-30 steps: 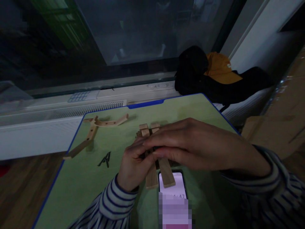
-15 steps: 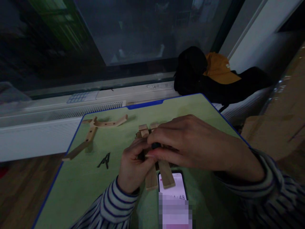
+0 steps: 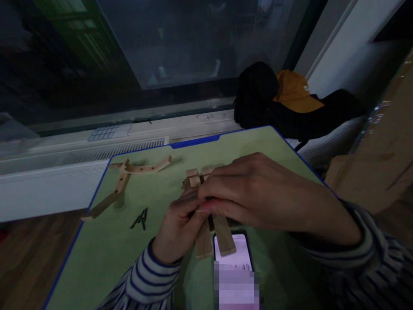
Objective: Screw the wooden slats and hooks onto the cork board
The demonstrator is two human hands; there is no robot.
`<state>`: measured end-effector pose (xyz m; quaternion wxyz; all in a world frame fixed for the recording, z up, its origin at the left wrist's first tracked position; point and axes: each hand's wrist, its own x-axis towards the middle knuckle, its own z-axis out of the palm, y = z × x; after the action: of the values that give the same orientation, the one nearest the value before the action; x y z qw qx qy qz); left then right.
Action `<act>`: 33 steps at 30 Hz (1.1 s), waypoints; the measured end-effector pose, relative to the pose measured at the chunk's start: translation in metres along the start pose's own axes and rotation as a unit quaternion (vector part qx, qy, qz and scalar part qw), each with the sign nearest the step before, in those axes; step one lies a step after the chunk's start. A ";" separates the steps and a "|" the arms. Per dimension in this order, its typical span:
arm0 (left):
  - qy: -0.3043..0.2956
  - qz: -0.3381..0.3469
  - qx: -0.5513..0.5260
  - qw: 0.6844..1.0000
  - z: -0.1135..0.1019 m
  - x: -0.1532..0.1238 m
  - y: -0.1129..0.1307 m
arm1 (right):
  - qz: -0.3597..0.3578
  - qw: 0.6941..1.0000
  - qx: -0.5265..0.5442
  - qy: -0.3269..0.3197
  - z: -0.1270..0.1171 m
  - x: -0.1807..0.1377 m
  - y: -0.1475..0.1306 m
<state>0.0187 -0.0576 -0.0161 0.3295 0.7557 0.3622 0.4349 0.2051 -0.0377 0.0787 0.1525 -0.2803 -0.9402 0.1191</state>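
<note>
A wooden assembly of two parallel slats [image 3: 222, 236] lies on the green mat [image 3: 106, 254], its near ends over a lit phone [image 3: 235, 258]. My left hand [image 3: 176, 228] grips the assembly from the left, fingers wrapped around its middle. My right hand [image 3: 258, 191] lies over the top of it, fingertips pinched together on a small dark part I cannot make out. The far slat ends [image 3: 192, 175] stick out beyond my fingers.
A second wooden piece of curved, holed arms [image 3: 129, 176] lies at the mat's far left, with a small dark tool [image 3: 140, 218] near it. A black bag and orange cap [image 3: 290, 99] sit on the sill at the back right. Cardboard boxes [image 3: 380, 159] stand right.
My right fingers have curled from flat into a pinch over the assembly's middle. The left hand has shifted slightly nearer to me. The wooden pieces have stayed put.
</note>
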 end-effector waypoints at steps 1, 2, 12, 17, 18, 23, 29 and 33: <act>0.012 -0.003 0.006 1.000 0.000 0.000 0.000 | -0.003 1.000 -0.009 0.007 0.001 0.001 0.000; 0.026 -0.007 0.014 1.000 0.001 -0.001 0.001 | -0.004 1.000 -0.014 0.013 0.002 0.001 0.000; 0.057 0.018 0.046 0.997 0.003 -0.006 0.000 | -0.023 0.986 0.161 -0.025 -0.002 -0.004 -0.002; 0.000 0.019 0.035 0.999 0.001 -0.006 -0.001 | -0.007 0.992 0.125 -0.023 -0.002 -0.004 -0.001; -0.007 0.015 0.030 0.999 0.001 -0.006 -0.001 | -0.003 0.994 0.105 -0.017 -0.002 -0.003 0.000; 0.014 -0.004 0.023 1.000 0.001 -0.004 0.001 | -0.001 0.999 0.035 -0.002 0.002 0.001 0.000; 0.068 -0.007 0.039 0.997 0.003 -0.005 0.002 | -0.009 0.998 0.066 0.002 0.003 0.001 -0.001; 0.055 0.003 0.029 0.998 0.001 -0.008 -0.001 | -0.019 0.990 0.139 -0.019 0.000 -0.003 -0.003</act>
<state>0.0164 -0.0637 -0.0210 0.2854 0.7414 0.3896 0.4660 0.2064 -0.0415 0.0792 0.1743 -0.2361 -0.9224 0.2513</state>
